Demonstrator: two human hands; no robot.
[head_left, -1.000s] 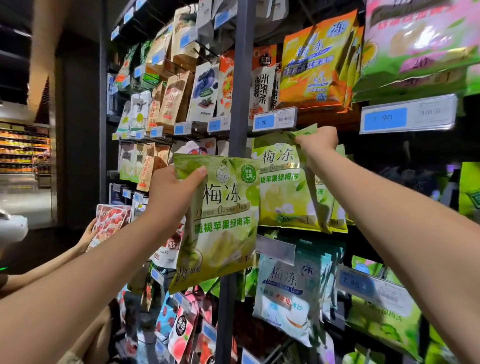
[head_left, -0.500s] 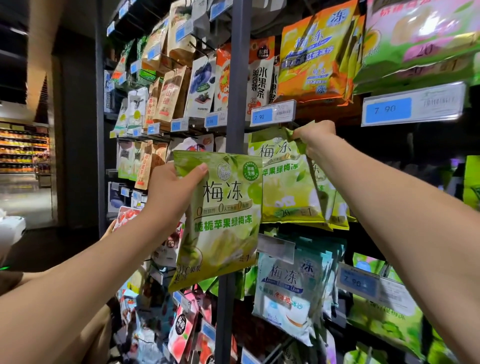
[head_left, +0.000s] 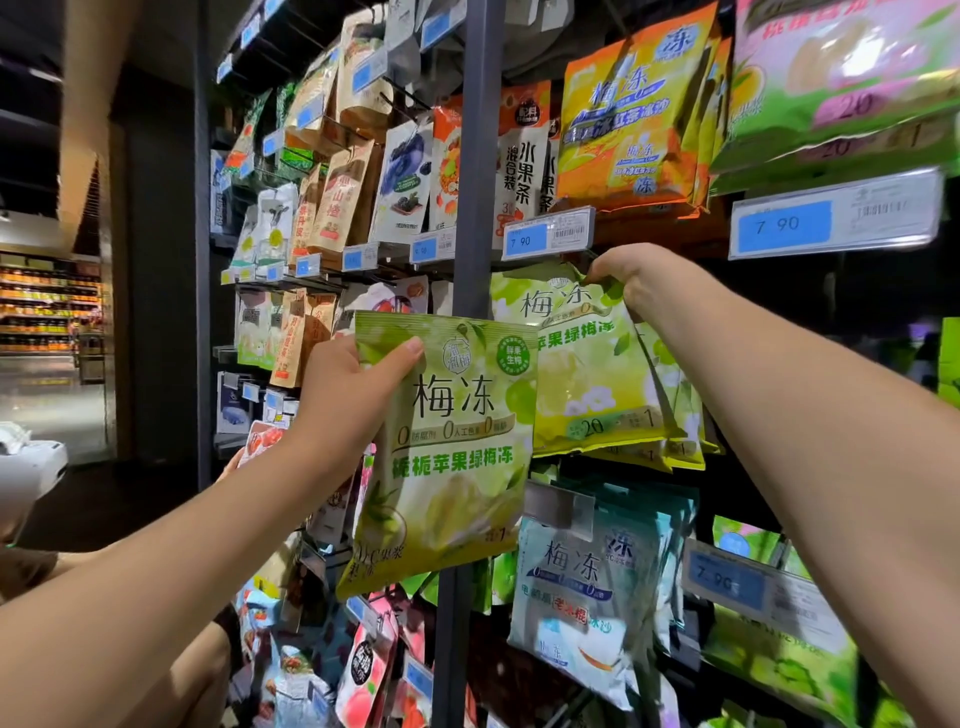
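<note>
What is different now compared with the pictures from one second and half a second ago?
The right hand, pinching the top of the hanging green packet, rose slightly toward the price label. Another person's red packet at the lower left shifted right. The left hand holds the loose green packet as before, in about the same place.

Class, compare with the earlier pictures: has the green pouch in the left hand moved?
Yes, slightly right: the green pouch now reaches further past the dark upright post, over the hanging pouches.
</note>
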